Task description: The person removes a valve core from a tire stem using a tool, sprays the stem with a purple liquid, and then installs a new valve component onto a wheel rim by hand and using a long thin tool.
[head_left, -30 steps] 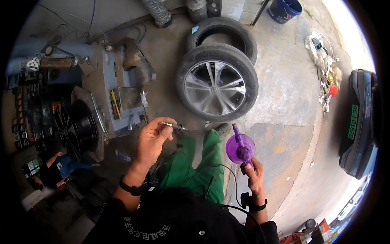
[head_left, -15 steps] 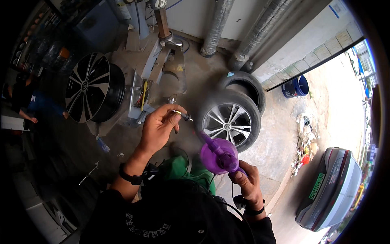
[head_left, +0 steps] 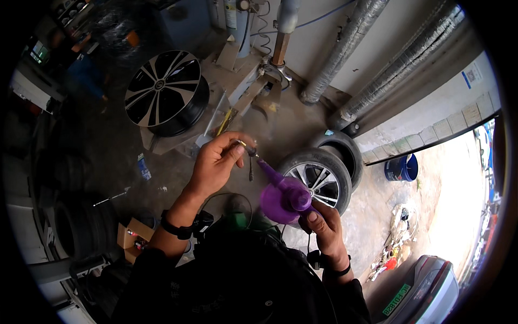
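Observation:
My left hand (head_left: 211, 166) pinches a small dark part (head_left: 250, 150) with a pale metal tip between thumb and fingers. It resembles a tyre valve, but it is too small to be sure. A thin dark piece (head_left: 251, 171) hangs below those fingers. My right hand (head_left: 326, 224) grips a translucent purple squirt can (head_left: 280, 201) with a long spout. The spout's end (head_left: 261, 162) is right by the metal tip; whether they touch I cannot tell. Beyond the can lies a tyre on a silver alloy wheel (head_left: 318, 171), partly covered by the can and my right hand.
A bare black-and-silver rim (head_left: 162, 89) rests on a machine at the left. Another tyre (head_left: 350, 156) lies behind the wheel. Further out are a blue bucket (head_left: 402, 168), a cardboard box (head_left: 132, 237), a parked car (head_left: 426, 289) and a person (head_left: 83, 70) at the far left.
The view has swung, so surroundings sit further right, and the cardboard box has come into view. The spout has come close to the part in my left hand. Both hands keep their grip.

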`<act>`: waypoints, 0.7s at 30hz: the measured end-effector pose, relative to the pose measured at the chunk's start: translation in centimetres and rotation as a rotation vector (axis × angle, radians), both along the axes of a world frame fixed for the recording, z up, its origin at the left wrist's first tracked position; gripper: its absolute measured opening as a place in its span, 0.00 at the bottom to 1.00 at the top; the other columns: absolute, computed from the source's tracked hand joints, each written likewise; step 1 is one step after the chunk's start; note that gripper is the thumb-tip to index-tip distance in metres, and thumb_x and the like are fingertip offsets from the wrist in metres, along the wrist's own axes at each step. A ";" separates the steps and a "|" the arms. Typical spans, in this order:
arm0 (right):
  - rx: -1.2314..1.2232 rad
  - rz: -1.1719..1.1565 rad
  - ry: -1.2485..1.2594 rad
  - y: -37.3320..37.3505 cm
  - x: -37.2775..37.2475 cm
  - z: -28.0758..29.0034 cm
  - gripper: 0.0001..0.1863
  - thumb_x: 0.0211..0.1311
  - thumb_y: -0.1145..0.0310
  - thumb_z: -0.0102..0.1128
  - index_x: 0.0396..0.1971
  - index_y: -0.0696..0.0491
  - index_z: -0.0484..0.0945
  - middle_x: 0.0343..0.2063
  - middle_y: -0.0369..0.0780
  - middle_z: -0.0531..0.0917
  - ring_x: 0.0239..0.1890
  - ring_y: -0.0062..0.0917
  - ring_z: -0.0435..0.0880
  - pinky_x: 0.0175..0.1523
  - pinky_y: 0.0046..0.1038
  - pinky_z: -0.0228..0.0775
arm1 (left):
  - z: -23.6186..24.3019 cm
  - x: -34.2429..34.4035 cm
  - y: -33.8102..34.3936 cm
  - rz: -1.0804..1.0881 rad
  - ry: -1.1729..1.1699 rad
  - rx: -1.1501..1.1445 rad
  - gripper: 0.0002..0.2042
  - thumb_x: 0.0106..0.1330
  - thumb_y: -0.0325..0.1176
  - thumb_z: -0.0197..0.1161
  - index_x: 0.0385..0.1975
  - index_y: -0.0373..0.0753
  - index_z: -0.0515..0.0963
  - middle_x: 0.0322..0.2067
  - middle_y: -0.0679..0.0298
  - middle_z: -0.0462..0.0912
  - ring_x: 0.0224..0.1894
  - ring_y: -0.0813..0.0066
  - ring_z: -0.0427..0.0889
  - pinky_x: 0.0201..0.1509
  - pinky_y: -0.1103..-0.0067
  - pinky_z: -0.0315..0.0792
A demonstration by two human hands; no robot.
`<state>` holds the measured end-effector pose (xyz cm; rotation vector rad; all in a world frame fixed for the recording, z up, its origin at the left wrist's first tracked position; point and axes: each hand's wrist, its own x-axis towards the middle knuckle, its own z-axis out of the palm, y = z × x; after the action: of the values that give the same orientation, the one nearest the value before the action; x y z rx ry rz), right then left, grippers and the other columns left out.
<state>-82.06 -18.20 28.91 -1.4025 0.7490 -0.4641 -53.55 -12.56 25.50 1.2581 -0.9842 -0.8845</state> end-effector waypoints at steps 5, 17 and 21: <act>-0.036 0.033 0.037 -0.2 -1.3 0.6 0.26 0.67 0.49 0.58 0.29 0.62 0.77 0.16 0.34 0.74 0.23 0.15 0.68 0.29 0.22 0.60 | 0.7 -1.5 0.9 0.032 -0.058 0.007 0.08 0.74 0.27 0.56 0.47 0.34 0.77 0.38 0.68 0.83 0.29 0.88 0.73 0.37 0.87 0.71; -0.042 0.057 0.008 -0.2 -4.1 0.2 0.28 0.67 0.46 0.57 0.27 0.61 0.74 0.19 0.32 0.71 0.22 0.14 0.65 0.28 0.21 0.54 | 1.4 -4.2 1.9 0.160 -0.173 0.036 0.04 0.71 0.28 0.61 0.41 0.36 0.79 0.26 0.74 0.76 0.24 0.90 0.70 0.30 0.88 0.67; -0.030 0.055 -0.021 -0.3 -4.0 0.0 0.27 0.68 0.48 0.59 0.24 0.60 0.74 0.16 0.33 0.71 0.22 0.14 0.66 0.28 0.22 0.57 | 1.6 -4.3 2.4 0.157 -0.190 0.041 0.06 0.71 0.29 0.61 0.42 0.35 0.77 0.30 0.70 0.80 0.26 0.89 0.71 0.31 0.88 0.69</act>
<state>-86.08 -18.50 28.94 -1.4406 0.6875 -0.4478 -57.88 -10.12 27.08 1.4535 -1.0050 -0.6750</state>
